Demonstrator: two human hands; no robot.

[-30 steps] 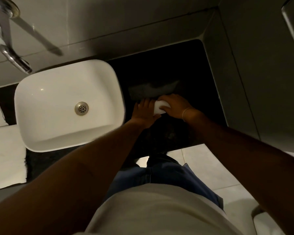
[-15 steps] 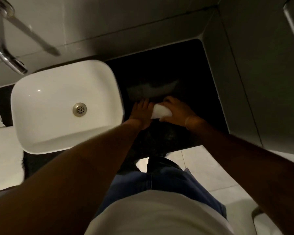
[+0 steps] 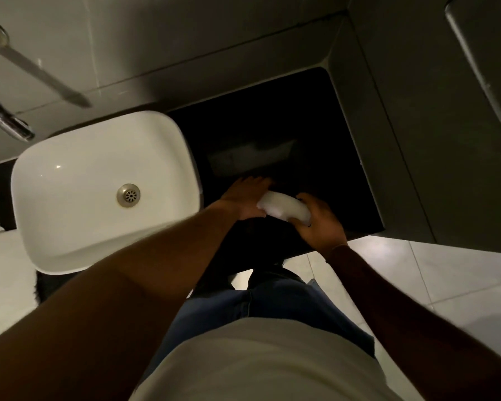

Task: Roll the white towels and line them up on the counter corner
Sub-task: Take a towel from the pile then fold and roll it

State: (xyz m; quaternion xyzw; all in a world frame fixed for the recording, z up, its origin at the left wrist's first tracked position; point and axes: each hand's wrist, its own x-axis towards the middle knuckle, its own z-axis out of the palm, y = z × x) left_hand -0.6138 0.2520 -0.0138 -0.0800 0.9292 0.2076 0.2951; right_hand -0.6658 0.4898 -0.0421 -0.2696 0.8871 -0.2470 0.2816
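Since a second ago the rolled white towel point(image 3: 284, 208) has swung out lengthwise over the dark counter point(image 3: 315, 117), right of the basin point(image 3: 78, 198). The right hand point(image 3: 320, 224) cups its near end; the left hand point(image 3: 245, 198) lies flat, seemingly touching it.

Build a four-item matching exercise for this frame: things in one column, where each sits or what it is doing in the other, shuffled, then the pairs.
Things:
1. rolled white towel
2. left hand
3. sink
4. faucet

Places or states:
A. white basin on the left part of the dark counter
B. flat, palm down, against the roll's left end
C. gripped at its right end by the right hand, over the dark counter
D. chrome, above the basin's upper left corner

Pairs: 1-C, 2-B, 3-A, 4-D
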